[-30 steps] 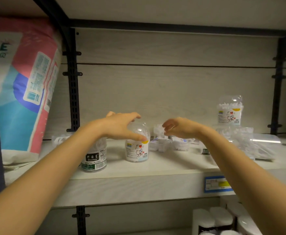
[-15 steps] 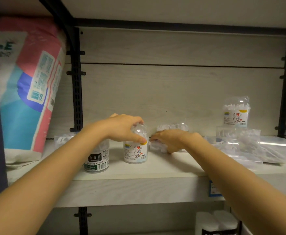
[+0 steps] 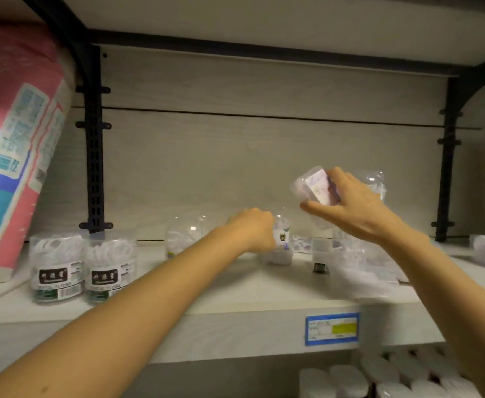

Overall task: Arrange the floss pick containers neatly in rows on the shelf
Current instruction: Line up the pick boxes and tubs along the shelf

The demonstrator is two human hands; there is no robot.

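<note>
Pale wood-grain laminate shelf [image 3: 235, 294], matching back panel [image 3: 235, 156], black slotted metal upright [image 3: 94, 168] at the left.

Right hand [image 3: 356, 214]: raised clear of the shelf, in front of the back panel. Your fingers curl over the top and your thumb hooks underneath a small clear plastic floss pick container with a pale label [image 3: 314, 186]. The container is tipped over, its long axis slanting and one rounded end aimed up and to the left. Motion blur makes it hard to say which end is the lid.

Left hand [image 3: 254, 229]: low, near the shelf's middle. Your fingers are curled round the upper part of a clear domed floss pick container with a cartoon sticker [image 3: 280, 248]. It stands upright on the shelf, long axis vertical. The fingertips are hidden behind the hand.

Left end: two clear cylindrical tubs with black labels [image 3: 55, 268] stand upright, side by side, packed with white picks. A further clear domed tub [image 3: 186, 237] stands behind your left forearm.

Right of centre: a loose heap of glossy, crinkled clear packets [image 3: 359, 262], with a small black object [image 3: 319, 267] just beside it.

A soft pink-and-blue plastic bag [image 3: 14, 139] leans at the far left. A blue-bordered price tag [image 3: 332, 328] sits on the shelf's front edge.
</note>
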